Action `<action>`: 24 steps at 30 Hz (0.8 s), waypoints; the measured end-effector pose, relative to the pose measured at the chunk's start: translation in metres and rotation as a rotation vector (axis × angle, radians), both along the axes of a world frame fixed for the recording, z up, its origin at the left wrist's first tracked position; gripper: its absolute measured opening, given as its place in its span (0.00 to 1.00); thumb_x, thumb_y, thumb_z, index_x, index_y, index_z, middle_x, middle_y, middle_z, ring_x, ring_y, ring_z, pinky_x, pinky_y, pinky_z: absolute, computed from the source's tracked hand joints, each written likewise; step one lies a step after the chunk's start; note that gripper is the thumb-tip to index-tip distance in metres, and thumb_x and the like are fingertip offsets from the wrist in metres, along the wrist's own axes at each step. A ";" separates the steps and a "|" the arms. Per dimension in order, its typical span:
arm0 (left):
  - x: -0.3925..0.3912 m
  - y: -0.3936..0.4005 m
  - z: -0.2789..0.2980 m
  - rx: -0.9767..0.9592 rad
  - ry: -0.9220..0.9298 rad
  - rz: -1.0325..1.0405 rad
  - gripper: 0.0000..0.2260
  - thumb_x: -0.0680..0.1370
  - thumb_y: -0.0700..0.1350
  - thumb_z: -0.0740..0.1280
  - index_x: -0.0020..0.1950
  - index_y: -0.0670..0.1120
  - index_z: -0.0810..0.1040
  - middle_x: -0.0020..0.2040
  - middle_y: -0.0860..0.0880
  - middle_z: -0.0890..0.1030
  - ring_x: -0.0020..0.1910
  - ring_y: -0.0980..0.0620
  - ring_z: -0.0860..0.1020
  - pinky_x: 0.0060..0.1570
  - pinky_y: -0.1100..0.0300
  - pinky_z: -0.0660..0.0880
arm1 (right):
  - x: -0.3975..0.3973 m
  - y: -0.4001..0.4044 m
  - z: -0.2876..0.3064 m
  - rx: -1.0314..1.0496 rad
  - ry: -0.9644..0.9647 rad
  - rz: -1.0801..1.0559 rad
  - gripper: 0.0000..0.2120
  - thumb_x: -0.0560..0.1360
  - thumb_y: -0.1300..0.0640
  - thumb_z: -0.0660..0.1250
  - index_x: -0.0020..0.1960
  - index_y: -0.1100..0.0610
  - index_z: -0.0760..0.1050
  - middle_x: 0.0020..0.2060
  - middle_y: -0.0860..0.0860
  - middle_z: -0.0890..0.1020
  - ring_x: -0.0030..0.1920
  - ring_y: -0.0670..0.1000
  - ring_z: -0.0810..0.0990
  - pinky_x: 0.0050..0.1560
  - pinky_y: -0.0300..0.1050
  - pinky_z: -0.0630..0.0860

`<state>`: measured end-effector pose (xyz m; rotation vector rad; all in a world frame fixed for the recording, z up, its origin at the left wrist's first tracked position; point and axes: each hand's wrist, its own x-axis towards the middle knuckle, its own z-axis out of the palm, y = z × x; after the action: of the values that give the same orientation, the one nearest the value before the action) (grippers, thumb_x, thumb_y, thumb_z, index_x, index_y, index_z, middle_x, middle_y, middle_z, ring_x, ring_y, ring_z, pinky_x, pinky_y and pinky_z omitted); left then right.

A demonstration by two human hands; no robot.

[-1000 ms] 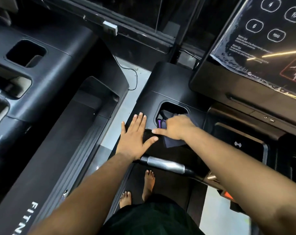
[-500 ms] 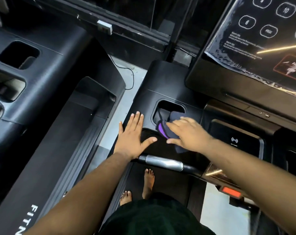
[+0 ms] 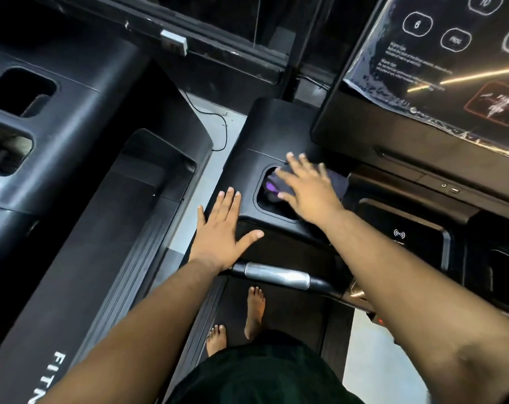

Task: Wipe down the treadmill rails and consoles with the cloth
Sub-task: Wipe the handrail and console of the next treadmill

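My left hand (image 3: 221, 231) lies flat, fingers straight and together, on the console's left wing (image 3: 249, 173), bracing me. To its right, my right hand (image 3: 305, 191) presses the dark cloth (image 3: 336, 183) with spread, straight fingers over the cup-holder recess (image 3: 265, 202). To wipe well, I judge: keep the palm flat, work the recess rim, then sweep toward the chrome grip (image 3: 276, 275).

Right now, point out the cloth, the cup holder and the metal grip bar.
cloth (image 3: 336, 182), head view, dark fold right of the fingers.
cup holder (image 3: 263, 204), head view, left inner wall.
metal grip bar (image 3: 276, 274), head view, silver middle section.
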<state>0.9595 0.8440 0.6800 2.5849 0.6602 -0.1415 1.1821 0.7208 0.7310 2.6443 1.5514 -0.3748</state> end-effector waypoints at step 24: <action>-0.001 0.001 0.003 -0.016 -0.007 0.005 0.47 0.74 0.79 0.37 0.84 0.52 0.38 0.84 0.54 0.37 0.82 0.55 0.34 0.79 0.38 0.37 | -0.043 -0.007 0.053 0.088 -0.123 -0.313 0.31 0.79 0.30 0.55 0.58 0.55 0.81 0.57 0.56 0.76 0.60 0.61 0.74 0.58 0.57 0.72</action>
<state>0.9585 0.8450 0.6828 2.5675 0.6602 -0.1356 1.1392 0.7136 0.7836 2.9201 1.1455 -0.1545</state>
